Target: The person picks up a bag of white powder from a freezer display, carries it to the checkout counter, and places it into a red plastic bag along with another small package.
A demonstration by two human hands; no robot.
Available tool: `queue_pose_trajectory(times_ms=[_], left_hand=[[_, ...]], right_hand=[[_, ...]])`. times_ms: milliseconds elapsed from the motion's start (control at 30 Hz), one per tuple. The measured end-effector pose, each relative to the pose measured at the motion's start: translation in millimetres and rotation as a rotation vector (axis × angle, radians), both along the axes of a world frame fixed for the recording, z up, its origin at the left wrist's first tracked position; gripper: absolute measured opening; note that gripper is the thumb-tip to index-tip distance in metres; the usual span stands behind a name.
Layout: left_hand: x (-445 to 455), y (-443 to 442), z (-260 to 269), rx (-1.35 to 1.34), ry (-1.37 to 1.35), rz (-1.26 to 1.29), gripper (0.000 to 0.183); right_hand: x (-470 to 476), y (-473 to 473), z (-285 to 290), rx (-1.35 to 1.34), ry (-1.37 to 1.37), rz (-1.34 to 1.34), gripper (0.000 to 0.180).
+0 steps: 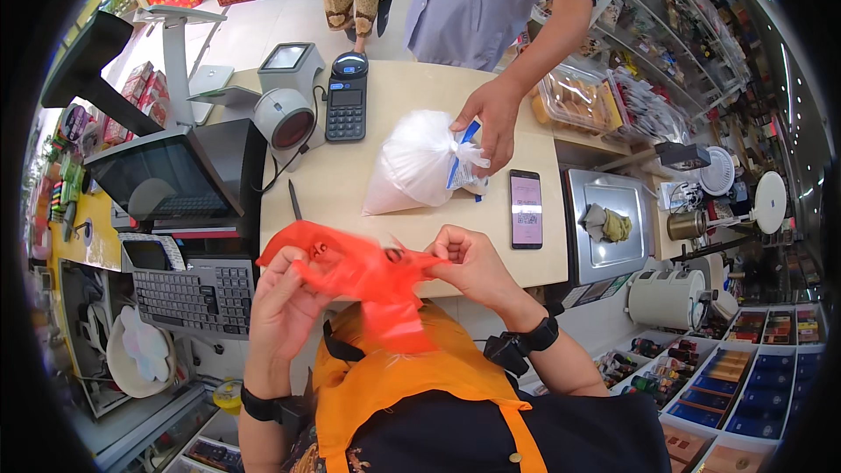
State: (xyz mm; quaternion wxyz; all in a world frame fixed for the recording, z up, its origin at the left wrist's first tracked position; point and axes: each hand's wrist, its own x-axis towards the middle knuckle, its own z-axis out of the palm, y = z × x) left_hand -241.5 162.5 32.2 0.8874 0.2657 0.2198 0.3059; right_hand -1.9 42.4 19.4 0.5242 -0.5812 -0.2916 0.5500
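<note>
Between my hands a red plastic bag (368, 269) is stretched out, blurred in part, above the near edge of the counter. My left hand (286, 286) pinches its left side; fingers of my right hand (460, 259) grip its right corner. Beyond the bag, a knotted white plastic bag (420, 157) with pale contents lies on the wooden counter (387, 89). Another person's hand (496, 121) touches its knot, beside a blue-and-white packet (463, 174) partly hidden by the knot. A phone (526, 210) showing a printed-style code lies to the right.
At the left stand a monitor (164, 174), a keyboard (190, 295), a scanner (286, 121) and a card terminal (346, 105). A black pen (294, 199) lies near the red bag. A weighing scale (608, 217) is at the right, with plastic food boxes (575, 102) beyond it. Two people stand across the counter.
</note>
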Motion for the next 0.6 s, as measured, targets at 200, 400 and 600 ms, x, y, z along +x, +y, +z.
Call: queue_pose_trajectory(times_ms=[200, 400, 600], left_hand=[[-46.5, 2.2, 21.8, 0.194, 0.205, 0.302, 0.010], [-55.8, -3.3, 35.3, 0.375, 0.328, 0.444, 0.009], [-24.4, 2.3, 47.1, 0.299, 0.254, 0.347, 0.007]], right_hand=[[95.3, -31.4, -54.1, -0.287, -0.439, 0.106, 0.016], [99.4, 8.1, -15.6, -0.030, -0.597, -0.004, 0.066], [104.4, 53.8, -87.8, 0.122, -1.369, -0.010, 0.083]])
